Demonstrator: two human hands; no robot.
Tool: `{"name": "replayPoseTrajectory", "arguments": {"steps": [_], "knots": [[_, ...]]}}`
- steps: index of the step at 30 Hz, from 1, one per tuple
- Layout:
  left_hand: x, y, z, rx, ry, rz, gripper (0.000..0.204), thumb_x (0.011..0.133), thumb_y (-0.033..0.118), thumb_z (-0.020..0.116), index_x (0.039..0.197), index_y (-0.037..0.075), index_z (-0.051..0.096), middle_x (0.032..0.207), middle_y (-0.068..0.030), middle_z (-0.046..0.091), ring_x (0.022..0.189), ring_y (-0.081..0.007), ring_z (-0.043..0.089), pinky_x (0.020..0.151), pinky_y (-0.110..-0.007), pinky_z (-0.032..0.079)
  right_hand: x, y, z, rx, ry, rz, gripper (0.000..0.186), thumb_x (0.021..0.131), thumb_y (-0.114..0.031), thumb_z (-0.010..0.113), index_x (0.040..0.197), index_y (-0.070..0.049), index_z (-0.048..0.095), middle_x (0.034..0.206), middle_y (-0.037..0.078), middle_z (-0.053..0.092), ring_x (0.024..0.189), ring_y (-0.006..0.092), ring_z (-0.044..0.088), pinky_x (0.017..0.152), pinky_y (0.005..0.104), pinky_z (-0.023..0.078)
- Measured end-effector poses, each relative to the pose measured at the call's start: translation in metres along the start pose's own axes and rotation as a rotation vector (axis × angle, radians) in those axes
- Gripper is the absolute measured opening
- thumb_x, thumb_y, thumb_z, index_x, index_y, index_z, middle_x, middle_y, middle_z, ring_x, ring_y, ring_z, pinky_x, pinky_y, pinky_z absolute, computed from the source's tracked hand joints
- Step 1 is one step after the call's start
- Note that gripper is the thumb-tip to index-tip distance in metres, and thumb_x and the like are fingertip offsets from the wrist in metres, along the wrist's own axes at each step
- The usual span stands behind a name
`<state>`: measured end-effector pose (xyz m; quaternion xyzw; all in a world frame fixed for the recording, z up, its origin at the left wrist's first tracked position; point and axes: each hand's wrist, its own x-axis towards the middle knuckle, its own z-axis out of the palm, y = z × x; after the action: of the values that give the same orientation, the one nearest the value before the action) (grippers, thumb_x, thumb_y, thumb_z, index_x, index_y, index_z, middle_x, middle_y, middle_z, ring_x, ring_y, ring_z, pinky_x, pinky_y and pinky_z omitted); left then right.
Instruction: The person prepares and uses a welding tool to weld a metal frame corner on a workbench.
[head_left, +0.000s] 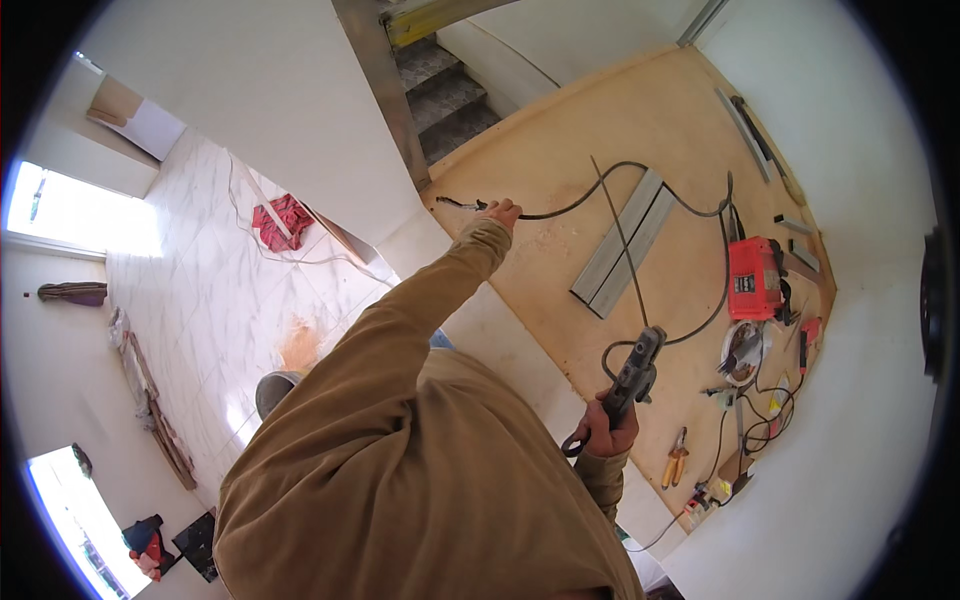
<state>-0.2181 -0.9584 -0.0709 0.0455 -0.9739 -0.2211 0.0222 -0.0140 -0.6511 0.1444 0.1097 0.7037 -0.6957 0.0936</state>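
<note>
My left hand (501, 213) is stretched forward over the tan board, its fingers closed around the end of a black cable (548, 216). A dark clamp (462, 204), which looks like a welding ground clamp, juts out on the hand's left side. Nearer to me, my right hand (608, 428) grips a dark welding electrode holder (634, 378). From its head a long thin electrode (622, 232) points away, passing above two grey metal tubes (612, 262) that lie side by side. The black cables loop over the board toward a red welding machine (755, 280).
Orange-handled pliers (676, 462), a round white container (741, 354) and tangled cords (770, 420) lie along the right. Metal strips (742, 133) rest by the right wall. Dark stairs (448, 100) stand beyond the tan board (540, 290). A red cloth (283, 222) is on the marble floor (200, 290).
</note>
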Motion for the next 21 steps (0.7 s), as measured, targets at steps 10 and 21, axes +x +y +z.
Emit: {"name": "replayPoseTrajectory", "arguments": {"steps": [10,21], "knots": [[0.007,-0.043,0.033,-0.030,0.191,0.015,0.022,0.075,0.004,0.064,0.097,0.010,0.065,0.102,-0.0137,0.049,0.089,-0.0340,0.052,0.082,-0.039,0.047,-0.006,0.019,-0.022,-0.063,-0.137,0.029,0.021,0.083,-0.011,0.065,0.099,0.000,0.056,0.058,0.001,0.055,0.046,0.0073,0.050,0.045,0.0230,0.039],[0.024,-0.015,0.057,-0.826,0.612,-1.247,0.055,0.079,0.046,0.073,0.106,-0.002,0.063,0.090,-0.0202,0.066,0.093,-0.0352,0.064,0.087,-0.041,0.048,0.027,0.000,-0.019,-0.352,-0.195,-0.127,0.026,0.086,-0.019,0.066,0.101,0.000,0.055,0.061,0.002,0.056,0.050,0.0095,0.051,0.047,0.0258,0.041]]}}
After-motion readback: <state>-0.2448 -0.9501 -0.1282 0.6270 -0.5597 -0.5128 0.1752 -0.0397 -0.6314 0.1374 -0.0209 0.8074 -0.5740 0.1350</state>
